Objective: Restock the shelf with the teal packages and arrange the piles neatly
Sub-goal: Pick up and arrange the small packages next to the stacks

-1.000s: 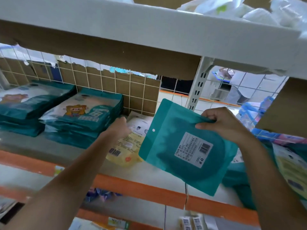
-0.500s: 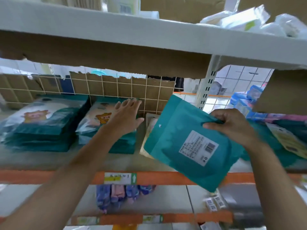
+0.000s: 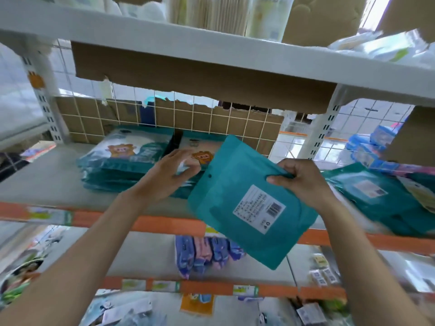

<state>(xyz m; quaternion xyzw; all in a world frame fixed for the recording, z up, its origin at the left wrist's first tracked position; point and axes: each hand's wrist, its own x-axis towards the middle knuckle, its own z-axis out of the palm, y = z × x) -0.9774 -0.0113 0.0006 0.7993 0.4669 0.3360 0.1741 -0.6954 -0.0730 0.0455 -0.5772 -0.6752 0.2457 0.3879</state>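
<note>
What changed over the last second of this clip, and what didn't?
The left hand lifted off the right-hand pile and opened, now beside the teal package, which the right hand has carried leftward toward that pile. Its pinch holds; the left-hand pile and right-hand pile stay put.

White label (image 3: 259,209) on teal package (image 3: 226,175): print unreadable.

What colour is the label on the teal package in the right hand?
The rectangular paper label is white with black print and barcode; head view.
</note>
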